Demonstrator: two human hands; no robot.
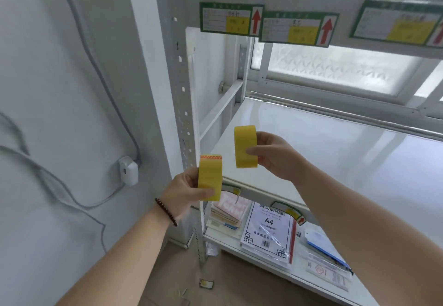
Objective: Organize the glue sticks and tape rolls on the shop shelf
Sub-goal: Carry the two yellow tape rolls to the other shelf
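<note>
Here both hands pinch upright yellow tape rolls, the right hand (273, 155) with its roll (245, 146) nearer the bare middle shelf (335, 152) than the left hand (185, 191) with its roll (210, 177).

You can read "A4" on the wrapped paper pack (268, 231) on the lower shelf, with a barcode beneath. Green shelf labels (231, 19) carry red up-arrows; their writing is too blurred.
</note>
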